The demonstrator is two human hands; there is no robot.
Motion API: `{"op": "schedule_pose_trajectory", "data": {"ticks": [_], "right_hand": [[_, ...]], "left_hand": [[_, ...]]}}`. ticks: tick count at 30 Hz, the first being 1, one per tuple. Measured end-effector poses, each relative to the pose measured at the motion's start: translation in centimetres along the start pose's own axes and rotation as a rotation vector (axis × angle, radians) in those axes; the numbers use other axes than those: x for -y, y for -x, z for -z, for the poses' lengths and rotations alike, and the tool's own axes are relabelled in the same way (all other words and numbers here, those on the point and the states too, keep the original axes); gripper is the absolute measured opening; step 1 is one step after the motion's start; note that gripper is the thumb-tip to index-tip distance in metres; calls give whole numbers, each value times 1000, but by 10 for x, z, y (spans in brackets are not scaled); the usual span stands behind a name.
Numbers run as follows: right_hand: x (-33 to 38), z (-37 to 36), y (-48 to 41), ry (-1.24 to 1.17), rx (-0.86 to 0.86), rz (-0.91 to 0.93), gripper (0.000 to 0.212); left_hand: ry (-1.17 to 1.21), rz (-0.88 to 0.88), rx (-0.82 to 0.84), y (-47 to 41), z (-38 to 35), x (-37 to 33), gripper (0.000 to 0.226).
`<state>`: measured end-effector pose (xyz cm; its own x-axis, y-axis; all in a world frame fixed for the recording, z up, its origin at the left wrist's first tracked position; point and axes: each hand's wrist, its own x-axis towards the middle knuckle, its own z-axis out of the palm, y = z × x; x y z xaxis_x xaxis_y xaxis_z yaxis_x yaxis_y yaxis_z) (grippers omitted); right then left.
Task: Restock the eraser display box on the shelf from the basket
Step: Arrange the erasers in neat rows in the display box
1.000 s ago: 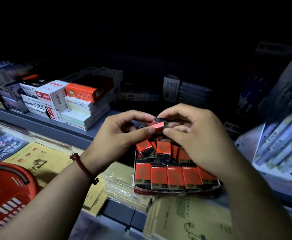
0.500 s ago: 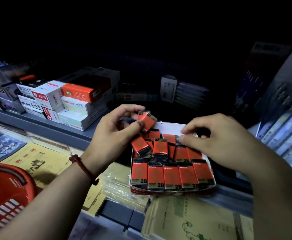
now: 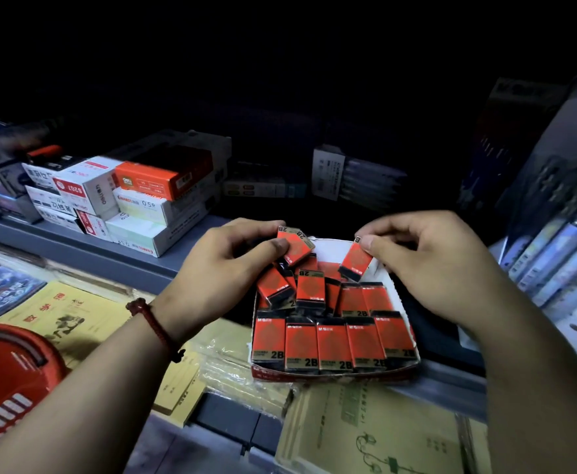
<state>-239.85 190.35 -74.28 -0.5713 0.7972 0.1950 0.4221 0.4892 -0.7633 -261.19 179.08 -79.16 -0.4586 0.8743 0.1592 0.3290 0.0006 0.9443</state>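
Observation:
The eraser display box (image 3: 335, 373) sits at the front edge of the grey shelf (image 3: 75, 249). A neat front row of red-and-black 2B erasers (image 3: 333, 343) fills it, with looser ones piled behind. My left hand (image 3: 218, 268) pinches one red eraser (image 3: 294, 246) above the box's back left. My right hand (image 3: 430, 265) pinches another red eraser (image 3: 355, 260) over the back right, where the box's white floor shows. The red basket (image 3: 7, 378) is at the lower left, partly cut off.
Stacked stationery boxes (image 3: 133, 200) stand on the shelf to the left. Pen packs (image 3: 560, 248) hang on a pegboard at the right. Yellow notebooks (image 3: 61, 319) and wrapped packs (image 3: 365, 436) lie on the lower shelf below the box.
My hands have parted; each now holds its own eraser. The right hand picked up an eraser and holds it over the box's back right.

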Motion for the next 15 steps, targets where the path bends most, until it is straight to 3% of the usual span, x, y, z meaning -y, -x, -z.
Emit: {"op": "schedule_pose_trajectory", "data": {"ticks": [7, 15], "right_hand": [[0, 3, 4, -35, -30, 1, 16], [-2, 14, 14, 6, 7, 51, 21]], "left_hand": [[9, 5, -4, 4, 1, -3, 36], [35, 43, 4, 4, -1, -5, 34]]}}
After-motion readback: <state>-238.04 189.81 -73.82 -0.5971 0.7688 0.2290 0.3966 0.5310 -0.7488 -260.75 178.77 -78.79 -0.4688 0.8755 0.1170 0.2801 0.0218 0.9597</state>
